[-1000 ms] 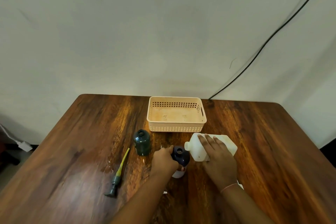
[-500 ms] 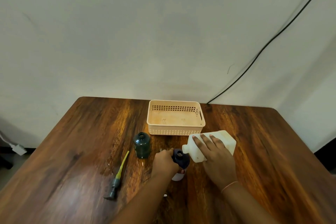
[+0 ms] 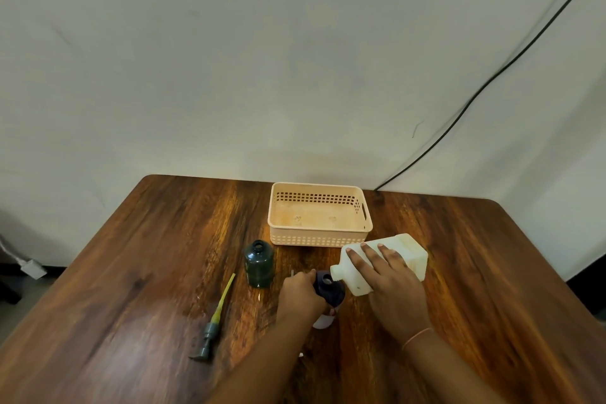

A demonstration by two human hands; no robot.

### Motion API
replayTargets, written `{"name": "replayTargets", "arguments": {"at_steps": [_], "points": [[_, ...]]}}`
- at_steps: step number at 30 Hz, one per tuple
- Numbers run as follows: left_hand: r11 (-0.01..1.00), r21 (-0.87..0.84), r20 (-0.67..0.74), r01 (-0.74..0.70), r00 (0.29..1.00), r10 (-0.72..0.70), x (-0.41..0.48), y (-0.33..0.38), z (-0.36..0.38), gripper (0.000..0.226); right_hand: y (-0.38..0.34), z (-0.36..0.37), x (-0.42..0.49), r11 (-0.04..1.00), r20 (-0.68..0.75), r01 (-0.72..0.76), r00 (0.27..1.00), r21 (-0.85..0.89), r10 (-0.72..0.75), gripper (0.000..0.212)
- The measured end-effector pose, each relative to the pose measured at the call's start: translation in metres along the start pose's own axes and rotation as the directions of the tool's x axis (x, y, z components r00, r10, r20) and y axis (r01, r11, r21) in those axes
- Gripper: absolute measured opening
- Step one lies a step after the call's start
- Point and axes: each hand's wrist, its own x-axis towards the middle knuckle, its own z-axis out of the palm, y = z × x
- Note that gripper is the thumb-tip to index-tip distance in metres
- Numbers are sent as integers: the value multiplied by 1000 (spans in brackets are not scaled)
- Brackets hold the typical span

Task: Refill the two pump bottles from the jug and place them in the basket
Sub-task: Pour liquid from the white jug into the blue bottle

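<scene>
The left hand [image 3: 300, 293] is curled round the blue bottle [image 3: 329, 287], which stands on the tabletop [image 3: 475, 272] near the front middle. The right hand [image 3: 390, 285] grips the jug [image 3: 403, 251] from above, fingers laid across its upper face and thumb hidden. It tips the jug so the spout sits right at the bottle's open mouth. I cannot tell whether anything is flowing.

To pour well, I'd keep the spout over the hole, raise the jug's back end slowly and hold the bottle upright, since a surge at that narrow neck would spill.

The green bottle [image 3: 259, 264] stands open just to the left, and a pump [image 3: 214, 321] lies flat beyond it. The basket [image 3: 319, 239] sits just behind the jug, a short lift away. The side edges are well off, and the bare wood on the right could take the jug.
</scene>
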Motion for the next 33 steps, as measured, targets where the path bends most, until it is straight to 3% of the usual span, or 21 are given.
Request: {"name": "replayTargets", "arguments": {"at_steps": [15, 20, 33], "points": [[1000, 19, 18, 8, 1000, -8, 2, -1, 1, 76, 0, -4, 2, 999, -8, 24, 1000, -24, -25, 82], [1000, 8, -7, -6, 1000, 6, 1, -2, 1, 65, 1, -4, 2, 999, -11, 38, 999, -22, -38, 82], [999, 41, -17, -34, 999, 35, 4, -2, 0, 59, 1, -3, 1, 999, -1, 47, 999, -22, -47, 80]]}}
